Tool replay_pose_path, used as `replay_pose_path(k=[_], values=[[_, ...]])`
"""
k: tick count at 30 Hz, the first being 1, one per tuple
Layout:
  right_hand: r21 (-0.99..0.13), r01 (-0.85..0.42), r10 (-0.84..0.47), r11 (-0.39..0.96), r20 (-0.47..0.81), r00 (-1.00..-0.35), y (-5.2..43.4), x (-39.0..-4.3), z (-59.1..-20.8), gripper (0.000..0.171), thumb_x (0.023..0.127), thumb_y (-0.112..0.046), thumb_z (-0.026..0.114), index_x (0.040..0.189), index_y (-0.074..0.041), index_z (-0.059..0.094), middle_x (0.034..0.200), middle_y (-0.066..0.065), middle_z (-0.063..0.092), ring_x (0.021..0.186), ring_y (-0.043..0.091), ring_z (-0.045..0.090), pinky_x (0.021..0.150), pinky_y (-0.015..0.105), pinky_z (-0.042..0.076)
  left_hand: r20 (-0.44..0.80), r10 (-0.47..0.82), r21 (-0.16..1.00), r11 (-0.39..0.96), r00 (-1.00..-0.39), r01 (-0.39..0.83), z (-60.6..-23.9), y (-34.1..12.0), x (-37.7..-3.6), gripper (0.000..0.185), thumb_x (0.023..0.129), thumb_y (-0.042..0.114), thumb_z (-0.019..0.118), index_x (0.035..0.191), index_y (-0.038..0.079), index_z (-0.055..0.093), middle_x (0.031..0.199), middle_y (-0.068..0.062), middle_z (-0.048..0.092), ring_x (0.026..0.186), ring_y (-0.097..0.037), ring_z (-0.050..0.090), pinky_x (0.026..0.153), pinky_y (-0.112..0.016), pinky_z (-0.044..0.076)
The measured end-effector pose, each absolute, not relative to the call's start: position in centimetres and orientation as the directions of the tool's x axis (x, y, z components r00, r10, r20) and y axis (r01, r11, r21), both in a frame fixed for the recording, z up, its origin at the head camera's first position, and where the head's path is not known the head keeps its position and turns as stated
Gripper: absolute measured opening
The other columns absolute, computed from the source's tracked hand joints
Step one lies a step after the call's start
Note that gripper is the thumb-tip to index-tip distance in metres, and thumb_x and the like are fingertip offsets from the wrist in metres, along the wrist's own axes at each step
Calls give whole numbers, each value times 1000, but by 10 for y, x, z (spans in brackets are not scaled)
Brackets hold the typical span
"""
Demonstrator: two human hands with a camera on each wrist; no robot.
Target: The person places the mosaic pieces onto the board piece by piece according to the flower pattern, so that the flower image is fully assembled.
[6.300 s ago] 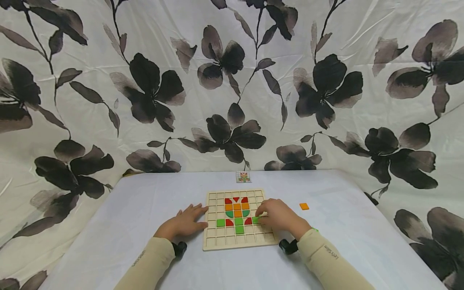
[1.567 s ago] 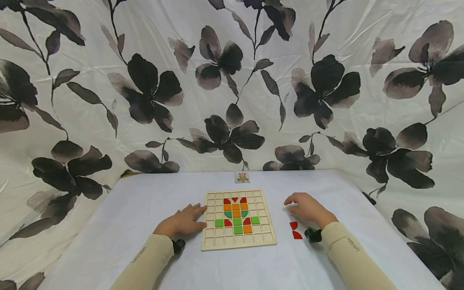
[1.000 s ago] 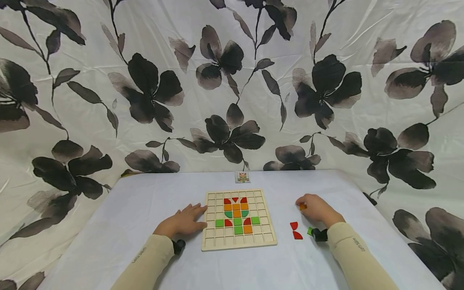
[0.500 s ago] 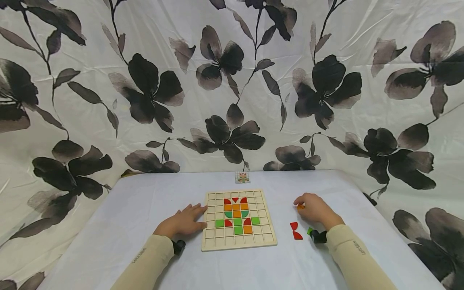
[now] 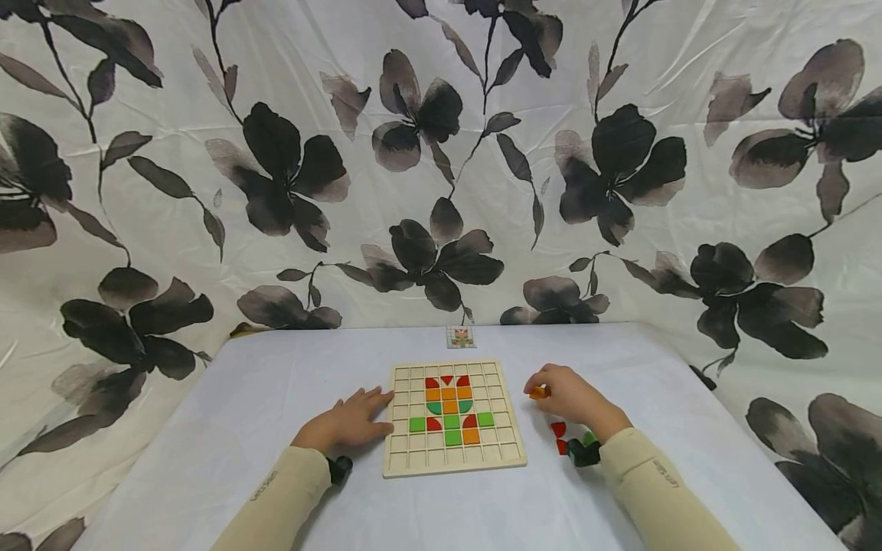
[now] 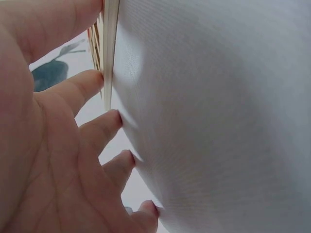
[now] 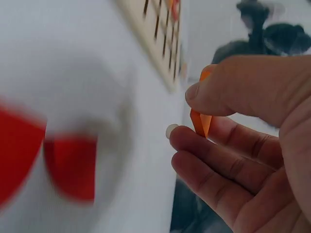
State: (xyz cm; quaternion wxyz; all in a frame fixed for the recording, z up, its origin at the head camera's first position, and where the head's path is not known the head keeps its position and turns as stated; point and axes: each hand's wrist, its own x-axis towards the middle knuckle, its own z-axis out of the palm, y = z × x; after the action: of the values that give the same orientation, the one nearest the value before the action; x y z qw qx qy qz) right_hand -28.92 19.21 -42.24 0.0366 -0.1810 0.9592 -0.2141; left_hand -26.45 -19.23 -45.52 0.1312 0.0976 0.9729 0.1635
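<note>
My right hand (image 5: 572,396) pinches an orange square tile (image 7: 200,121) between thumb and fingers, a little right of the wooden grid board (image 5: 413,458). In the right wrist view the tile stands on edge, partly covered by the thumb. My left hand (image 5: 347,419) lies with spread, straight fingers against the board's left edge; its fingertips touch the board and the tabletop in the left wrist view. Red, orange and green tiles fill cells in the board's middle, with an orange tile (image 5: 471,435) right of the lowest green tile (image 5: 452,437).
Two red quarter-round tiles (image 5: 558,430) and a partly hidden green tile (image 5: 589,438) lie under the right wrist, by its black camera (image 5: 584,453). A small pattern card (image 5: 461,337) lies at the back edge of the white table (image 5: 310,352). Floral cloth hangs behind.
An orange tile has appeared on the board since the earliest frame. My right hand has since taken hold of another orange tile and carried it left toward the board. The left hand stays put.
</note>
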Motion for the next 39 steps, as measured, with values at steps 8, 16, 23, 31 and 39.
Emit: replay_pose_path(k=[8, 16, 23, 31, 39], values=[[-416, -406, -442, 814, 9, -897, 155, -281, -413, 30, 83, -8, 74, 113, -8, 71, 95, -3, 65, 87, 16, 59, 84, 34, 54, -222, 229, 340, 929, -948, 145, -457, -193, -265, 69, 90, 45, 61, 149, 17, 39, 157, -14, 33, 146, -43, 21, 113, -70, 15], [-414, -515, -557, 751, 22, -830, 126, -278, -416, 28, 85, -12, 73, 112, -8, 72, 101, -3, 65, 88, 13, 58, 81, 30, 53, -228, 224, 343, 929, -947, 137, -457, -194, -265, 69, 90, 44, 61, 150, 17, 38, 157, -14, 32, 147, -43, 20, 113, -70, 14], [-378, -587, -627, 715, 23, -778, 100, -267, -419, 25, 86, -19, 74, 110, -13, 73, 101, -6, 68, 86, 10, 59, 81, 26, 53, -226, 222, 345, 929, -948, 135, -456, -193, -264, 68, 91, 44, 61, 149, 17, 39, 157, -13, 32, 147, -42, 21, 113, -69, 15], [-344, -656, -680, 672, 63, -730, 77, -259, -428, 18, 87, -22, 73, 104, -17, 75, 100, -8, 72, 83, 8, 59, 79, 21, 50, -229, 229, 344, 928, -946, 142, -454, -193, -264, 68, 91, 44, 60, 150, 17, 38, 157, -14, 32, 147, -42, 21, 113, -69, 15], [-263, -670, -687, 695, 36, -726, 62, -253, -435, 12, 87, -31, 73, 97, -24, 76, 96, -15, 70, 93, 7, 58, 92, 27, 49, -225, 242, 345, 926, -944, 155, -457, -195, -266, 68, 91, 42, 61, 149, 16, 38, 157, -14, 32, 146, -42, 22, 113, -69, 16]])
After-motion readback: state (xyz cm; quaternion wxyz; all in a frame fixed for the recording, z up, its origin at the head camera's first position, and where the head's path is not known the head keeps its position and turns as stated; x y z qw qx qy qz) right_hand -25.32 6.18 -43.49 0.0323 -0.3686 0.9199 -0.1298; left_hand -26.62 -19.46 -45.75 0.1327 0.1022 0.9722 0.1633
